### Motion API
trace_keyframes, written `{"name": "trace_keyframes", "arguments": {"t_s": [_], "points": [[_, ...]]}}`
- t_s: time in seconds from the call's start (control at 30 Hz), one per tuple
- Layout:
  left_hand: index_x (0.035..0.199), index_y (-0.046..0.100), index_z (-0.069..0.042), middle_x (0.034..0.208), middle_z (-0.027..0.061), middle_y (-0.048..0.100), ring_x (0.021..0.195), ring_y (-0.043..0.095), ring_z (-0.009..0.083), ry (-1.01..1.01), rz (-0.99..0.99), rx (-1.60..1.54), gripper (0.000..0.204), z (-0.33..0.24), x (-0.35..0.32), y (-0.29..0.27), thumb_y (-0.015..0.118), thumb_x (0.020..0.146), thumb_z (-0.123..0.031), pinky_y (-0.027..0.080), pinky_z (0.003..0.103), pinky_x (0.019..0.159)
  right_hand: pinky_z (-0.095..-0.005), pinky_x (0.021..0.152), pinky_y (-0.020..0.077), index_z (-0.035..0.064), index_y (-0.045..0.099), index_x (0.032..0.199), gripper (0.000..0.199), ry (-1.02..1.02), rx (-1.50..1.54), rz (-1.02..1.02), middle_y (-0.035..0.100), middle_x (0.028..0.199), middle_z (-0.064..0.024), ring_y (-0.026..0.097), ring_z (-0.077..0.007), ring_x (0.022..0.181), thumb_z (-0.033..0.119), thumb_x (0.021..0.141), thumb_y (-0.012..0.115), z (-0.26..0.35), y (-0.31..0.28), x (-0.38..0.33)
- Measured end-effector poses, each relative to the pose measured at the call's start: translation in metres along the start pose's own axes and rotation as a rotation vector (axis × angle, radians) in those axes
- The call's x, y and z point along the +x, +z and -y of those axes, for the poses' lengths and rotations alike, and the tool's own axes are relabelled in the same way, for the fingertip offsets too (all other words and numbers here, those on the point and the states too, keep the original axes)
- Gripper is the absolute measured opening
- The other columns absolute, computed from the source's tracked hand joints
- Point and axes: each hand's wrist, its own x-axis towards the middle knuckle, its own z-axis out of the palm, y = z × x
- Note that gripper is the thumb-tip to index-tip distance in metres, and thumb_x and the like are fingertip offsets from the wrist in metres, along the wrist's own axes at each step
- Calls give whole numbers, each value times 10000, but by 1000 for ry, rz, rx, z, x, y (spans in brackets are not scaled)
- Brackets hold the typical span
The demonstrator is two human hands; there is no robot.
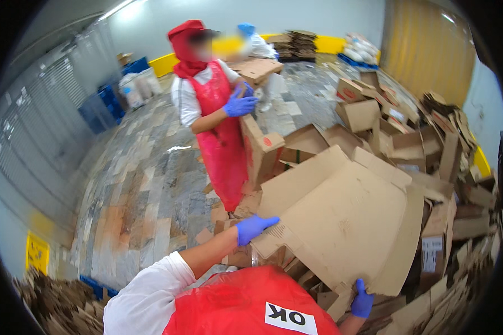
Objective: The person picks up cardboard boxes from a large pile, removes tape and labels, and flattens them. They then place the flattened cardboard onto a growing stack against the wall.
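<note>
Opened-out carton point(341, 218), held up in two gloved hands above loose boxes.

Right hand point(362, 301) curled on the carton's near edge, toward its right corner. Left hand point(255, 228) closed on its left corner, thumb on top; fingers beneath hidden from me. Box heap point(413, 142) past its far right edge. Beyond the far left edge, a co-worker point(222, 139) in red, gloved hands together. Farthest: flat cardboard stack point(303, 47) by the wall point(257, 17).
</note>
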Motion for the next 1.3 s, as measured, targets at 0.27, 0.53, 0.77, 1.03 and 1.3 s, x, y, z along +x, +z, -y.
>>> {"name": "trace_keyframes", "arguments": {"t_s": [0.27, 0.53, 0.77, 1.03, 1.3], "points": [[1268, 645, 4, 1156, 78, 706, 956, 674, 162, 19, 117, 63, 442, -20, 3, -43, 652, 983, -334, 549, 331, 802, -389, 984, 482, -13, 658, 1218, 492, -1, -131, -151, 676, 1190, -100, 611, -223, 1116, 212, 824, 849, 24, 37, -57], [1240, 655, 10, 1114, 61, 719, 941, 686, 154, 50, 299, -8, 393, -14, 24, -146, 672, 985, -289, 549, 311, 821, -387, 1019, 472, -18, 578, 1334, 576, 42, -36, -243, 631, 1292, -96, 597, -221, 1157, 184, 852, 820, 29, 138, -140], [1192, 682, 22, 1091, 66, 720, 914, 683, 171, -76, 353, -13, 371, 36, 22, -215, 661, 991, -289, 547, 324, 789, -368, 1039, 457, -32, 554, 1369, 551, 12, -30, -343, 619, 1330, -93, 589, -206, 1190, 177, 902, 759, 54, 230, -194], [1224, 657, 25, 1089, 109, 728, 902, 699, 217, -278, 514, -10, 453, 78, 9, -199, 578, 1026, -374, 570, 347, 785, -357, 836, 532, -52, 695, 1143, 411, 20, -194, -349, 726, 1024, -79, 637, -144, 923, 309, 948, 712, 114, 241, -267], [1301, 603, -55, 1126, 84, 708, 879, 702, 226, -219, 877, -66, 420, 67, 14, -81, 552, 1044, -383, 608, 394, 703, -396, 710, 508, -71, 683, 1060, 507, -197, -485, -689, 699, 854, -143, 588, -149, 771, 423, 947, 707, 163, 204, -352]]}}
